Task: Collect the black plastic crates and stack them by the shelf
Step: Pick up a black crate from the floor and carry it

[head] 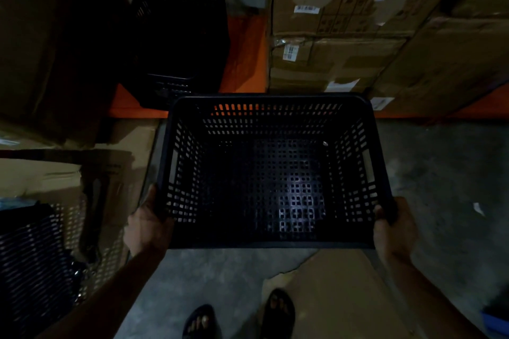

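I hold an empty black perforated plastic crate (271,170) level above the concrete floor, open side up. My left hand (148,221) grips its near-left rim and my right hand (392,228) grips its near-right rim. A second black crate (179,36) stands on the orange shelf base (245,55) just beyond, to the upper left of the held one. Another black crate (30,259) sits at the lower left, partly cut off by the frame edge.
Stacked cardboard boxes (344,22) fill the shelf on the right. Dark cartons (55,44) and flattened cardboard (115,173) crowd the left. A cardboard sheet (338,292) lies on the floor by my sandalled feet (278,311).
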`<state>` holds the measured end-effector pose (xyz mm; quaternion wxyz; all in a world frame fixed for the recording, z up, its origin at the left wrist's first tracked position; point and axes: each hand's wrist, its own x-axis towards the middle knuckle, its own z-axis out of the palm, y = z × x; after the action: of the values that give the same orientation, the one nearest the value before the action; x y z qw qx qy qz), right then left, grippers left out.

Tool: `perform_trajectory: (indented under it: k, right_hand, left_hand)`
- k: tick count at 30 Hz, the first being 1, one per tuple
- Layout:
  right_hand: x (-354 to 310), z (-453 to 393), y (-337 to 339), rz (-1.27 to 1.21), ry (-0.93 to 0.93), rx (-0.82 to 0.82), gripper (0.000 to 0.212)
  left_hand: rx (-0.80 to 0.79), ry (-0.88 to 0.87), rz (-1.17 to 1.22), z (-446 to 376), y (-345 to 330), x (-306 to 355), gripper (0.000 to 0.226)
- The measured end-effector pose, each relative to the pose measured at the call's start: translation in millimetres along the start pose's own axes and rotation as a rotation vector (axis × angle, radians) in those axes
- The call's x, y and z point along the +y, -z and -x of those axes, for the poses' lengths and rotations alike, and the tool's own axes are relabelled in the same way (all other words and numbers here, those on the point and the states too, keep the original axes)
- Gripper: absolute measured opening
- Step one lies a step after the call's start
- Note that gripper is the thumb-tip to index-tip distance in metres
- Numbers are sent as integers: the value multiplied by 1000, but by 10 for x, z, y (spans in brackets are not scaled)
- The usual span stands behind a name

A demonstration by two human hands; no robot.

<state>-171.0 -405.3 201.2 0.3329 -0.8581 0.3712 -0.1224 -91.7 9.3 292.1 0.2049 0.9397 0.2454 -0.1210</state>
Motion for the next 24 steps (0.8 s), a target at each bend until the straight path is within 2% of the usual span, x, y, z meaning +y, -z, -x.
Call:
perform_trajectory:
  k: [3,11,13,21,24]
  right_hand:
    - [-44,40,-28,44,-44,-4,8]
    - [-26,8,-43,30,-81,-13,16]
    - [-36,-11,-51,15,-73,-33,9]
    - [-160,-13,62,-55,-53,45,28]
    - [-83,-35,110,-52,-74,19,26]
  left_hand:
    - [-44,14,-42,-38,48,-11,83]
    - [-119,-19,11,-4,112,-9,82]
    - [-108,-45,39,-12,100,-36,79]
    - [-122,-71,64,-54,51,-59,74]
    - [-138,-83,77,-71,25,20,75]
